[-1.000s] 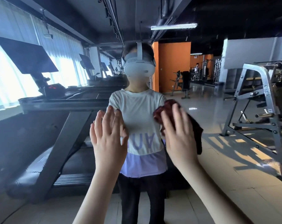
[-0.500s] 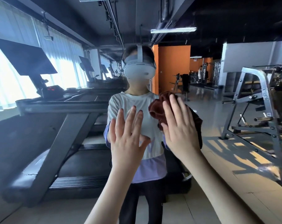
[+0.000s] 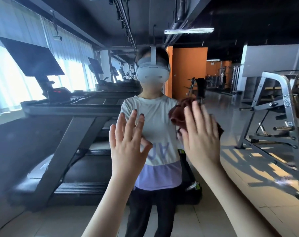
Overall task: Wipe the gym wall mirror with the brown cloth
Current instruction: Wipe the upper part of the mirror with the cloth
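The wall mirror (image 3: 42, 151) fills the whole view and reflects the gym and my own figure in a white shirt. My right hand (image 3: 201, 134) lies flat with straight fingers and presses the crumpled brown cloth (image 3: 177, 113) against the glass at chest height. Most of the cloth is hidden behind that hand; its edges stick out at the upper left and right. My left hand (image 3: 128, 142) is open with spread fingers, palm toward the mirror just left of the cloth, holding nothing.
In the reflection, treadmills (image 3: 80, 117) line the left side under bright windows. A grey metal weight machine (image 3: 282, 120) stands on the right on a shiny tiled floor. An orange wall (image 3: 188, 72) sits behind.
My right hand has carried the cloth up and to the right across the glass. My left hand has shifted right and slightly lower, fingers spreading wider.
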### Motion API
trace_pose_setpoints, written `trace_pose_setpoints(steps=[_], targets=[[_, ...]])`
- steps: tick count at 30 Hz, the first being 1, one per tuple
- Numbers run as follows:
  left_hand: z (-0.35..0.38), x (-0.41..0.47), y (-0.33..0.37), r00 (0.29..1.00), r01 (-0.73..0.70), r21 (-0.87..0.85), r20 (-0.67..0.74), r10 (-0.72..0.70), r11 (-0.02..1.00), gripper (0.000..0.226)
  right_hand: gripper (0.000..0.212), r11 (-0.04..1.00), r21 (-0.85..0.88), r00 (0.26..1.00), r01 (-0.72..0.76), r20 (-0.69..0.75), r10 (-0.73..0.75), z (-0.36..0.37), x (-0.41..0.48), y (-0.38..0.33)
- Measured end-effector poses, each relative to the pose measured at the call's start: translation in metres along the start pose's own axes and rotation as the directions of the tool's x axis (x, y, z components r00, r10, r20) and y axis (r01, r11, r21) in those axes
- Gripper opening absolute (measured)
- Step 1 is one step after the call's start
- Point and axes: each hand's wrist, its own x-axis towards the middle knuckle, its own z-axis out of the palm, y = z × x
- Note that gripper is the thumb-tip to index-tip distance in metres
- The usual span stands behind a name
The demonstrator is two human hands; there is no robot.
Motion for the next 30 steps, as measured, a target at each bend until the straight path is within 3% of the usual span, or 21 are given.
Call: trace_pose_setpoints(steps=[2, 4, 10, 11, 13, 15, 16, 18, 20, 22, 24, 27, 28, 30], targets=[[-0.001, 0.0, 0.002, 1.0, 0.015, 0.006, 0.005, -0.015, 1.0, 0.098, 0.061, 0.98, 0.057, 0.981, -0.192, -0.011, 0.193, -0.002, 0.006, 0.007], [-0.001, 0.0, 0.003, 1.0, 0.026, 0.008, 0.015, -0.027, 1.0, 0.099, 0.064, 0.955, 0.104, 0.959, -0.28, -0.019, 0.283, -0.002, 0.004, 0.0], [0.0, -0.001, 0.004, 0.999, 0.033, -0.005, 0.004, -0.033, 0.999, 0.104, 0.063, 0.996, 0.025, 0.993, 0.09, 0.072, -0.092, 0.001, -0.032, -0.005], [0.0, -0.001, 0.004, 0.999, 0.034, -0.012, 0.0, -0.034, 0.999, 0.104, 0.061, 0.999, 0.022, 0.997, 0.049, 0.062, -0.05, 0.0, -0.031, 0.001], [0.001, -0.001, 0.003, 1.0, 0.031, -0.024, -0.002, -0.031, 0.999, 0.102, 0.059, 0.978, 0.08, 0.981, -0.192, 0.034, 0.19, -0.001, -0.026, 0.011], [0.001, -0.001, 0.002, 1.0, 0.021, -0.033, 0.0, -0.021, 0.999, 0.1, 0.059, 0.887, 0.177, 0.902, -0.427, 0.01, 0.432, -0.001, -0.024, 0.004], [0.001, -0.001, 0.002, 1.0, 0.022, -0.036, -0.001, -0.022, 0.999, 0.099, 0.059, 0.862, 0.196, 0.879, -0.468, 0.003, 0.477, 0.0, -0.026, -0.005], [0.001, -0.001, 0.003, 0.999, 0.033, -0.043, 0.004, -0.033, 0.999, 0.097, 0.059, 0.913, 0.18, 0.93, -0.365, 0.021, 0.367, 0.006, -0.039, -0.028], [0.0, -0.001, 0.004, 0.999, 0.035, -0.047, 0.021, -0.034, 0.998, 0.095, 0.061, 0.983, 0.146, 0.992, -0.109, 0.084, 0.098, 0.011, -0.057, -0.04], [0.0, -0.001, 0.003, 0.999, 0.029, -0.049, 0.033, -0.028, 0.998, 0.094, 0.063, 0.993, 0.104, 0.991, 0.052, 0.114, -0.064, 0.01, -0.062, -0.034], [0.001, -0.001, 0.0, 0.999, 0.022, -0.055, 0.031, -0.02, 0.998, 0.094, 0.058, 0.995, 0.085, 0.996, -0.042, 0.088, 0.035, 0.008, -0.06, -0.022], [0.002, -0.001, -0.001, 1.0, 0.01, -0.061, 0.013, -0.009, 0.998, 0.095, 0.056, 0.899, 0.201, 0.919, -0.389, 0.023, 0.393, 0.006, -0.055, -0.02], [0.002, -0.001, -0.001, 1.0, 0.007, -0.057, 0.011, -0.006, 0.998, 0.094, 0.056, 0.87, 0.225, 0.895, -0.438, 0.015, 0.447, 0.007, -0.056, -0.026], [0.002, -0.002, -0.002, 1.0, 0.001, -0.048, 0.008, 0.0, 0.999, 0.094, 0.056, 0.898, 0.206, 0.92, -0.388, 0.035, 0.389, 0.011, -0.066, -0.042]])
